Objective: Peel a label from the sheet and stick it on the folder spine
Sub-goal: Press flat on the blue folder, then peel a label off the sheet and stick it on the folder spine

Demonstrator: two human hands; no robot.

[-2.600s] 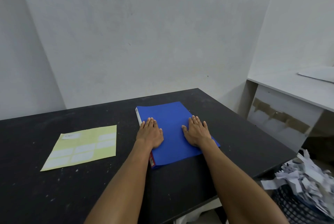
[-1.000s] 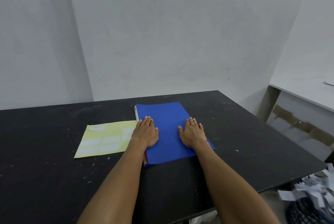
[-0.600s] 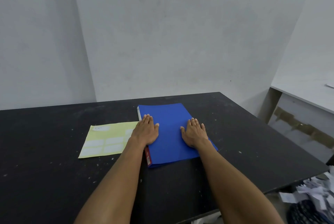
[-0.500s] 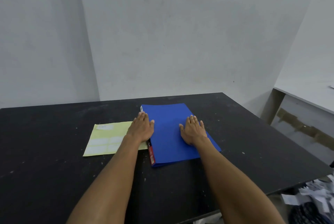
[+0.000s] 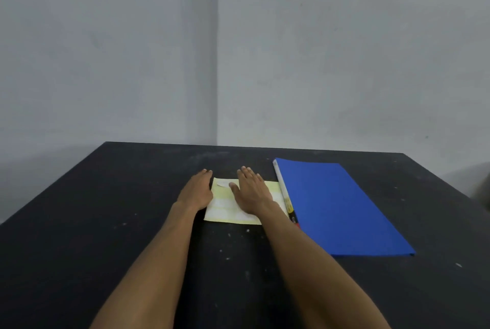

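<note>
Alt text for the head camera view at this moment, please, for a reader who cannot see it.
Two bare hands lie open on a black table: the right hand flat on a yellow label sheet, the left hand at the sheet's left edge. A closed blue folder lies just right of the sheet, untouched, its spine facing it.

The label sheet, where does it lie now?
In the head view the label sheet lies flat on the black table, partly under the right hand, with the left hand at its left edge and the blue folder to its right.
</note>
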